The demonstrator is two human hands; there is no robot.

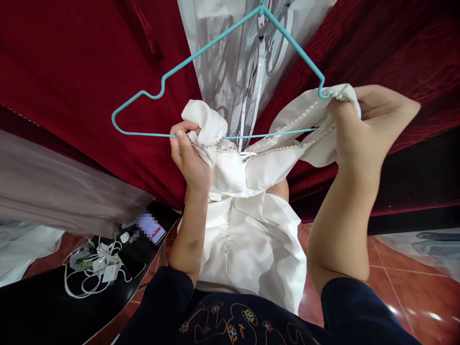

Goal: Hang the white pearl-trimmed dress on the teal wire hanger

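Note:
A white dress point(247, 239) with pearl-beaded edges and a row of small buttons hangs in front of my body. Above its neckline is a light blue hanger point(212, 45). My left hand point(190, 155) is closed on the dress's left strap, beside the hanger's bottom bar; the left end of the hanger sticks out bare. On the other side, my right hand point(362, 115) grips the right strap at the hanger's right shoulder notch. The strap is looped over that corner, and the fingertips are partly hidden behind the cloth.
Dark red curtains point(89, 62) and white hanging fabric point(215, 43) stand behind the hanger. At the lower left, a black table point(39, 306) bears white cables point(86, 287) and a lit phone point(153, 229). Reddish floor tiles point(406, 292) show at right.

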